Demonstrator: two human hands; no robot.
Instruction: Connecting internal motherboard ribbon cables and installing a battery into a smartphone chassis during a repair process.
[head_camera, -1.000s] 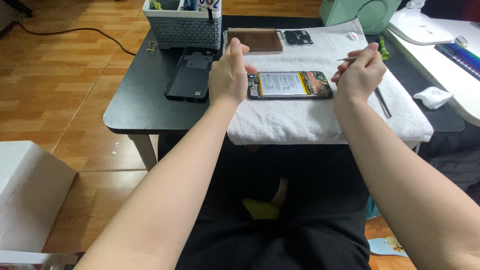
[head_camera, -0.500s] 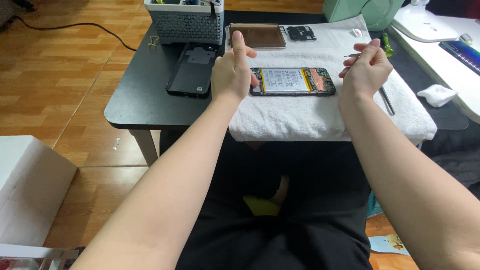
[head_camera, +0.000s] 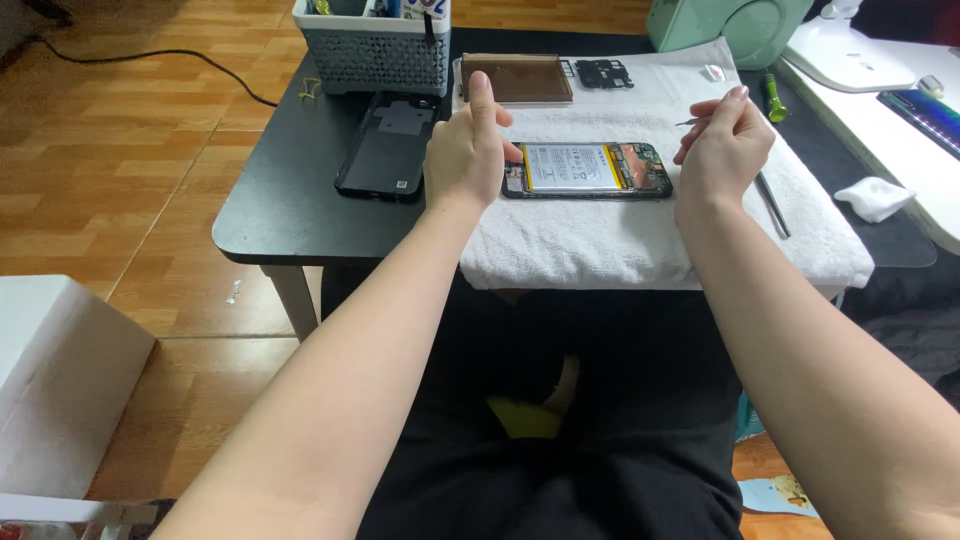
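Fingers of our left hand (head_camera: 465, 160) are curling together into a loose fist with the thumb sticking straight up, and the hand is pressing against the left end of the opened phone (head_camera: 588, 170), which is lying flat with its pale battery and circuit board facing up. We are holding our right hand (head_camera: 722, 150) just off the phone's right end, its fingertips (head_camera: 738, 98) pinching shut on thin metal tweezers (head_camera: 692, 121) whose tip is pointing left above the cloth. The phone is sitting near the middle of the white towel (head_camera: 640, 240), well back from the towel's front edge, so a broad strip of bare cloth is lying open between it and us. Behind the phone, a brown translucent tray (head_camera: 517, 80) and a small black frame part (head_camera: 603, 72) are resting along the towel's far edge. A slim dark tool (head_camera: 772, 203) is lying on the towel just right of our right wrist, and a green screwdriver (head_camera: 774, 100) is sitting farther back. To the left, the black back cover (head_camera: 385, 150) is lying on the black table (head_camera: 280, 215), close to our left hand, with a grey basket (head_camera: 372, 55) behind it. We are seeing open tabletop left of the cover out to the table's rounded corner.
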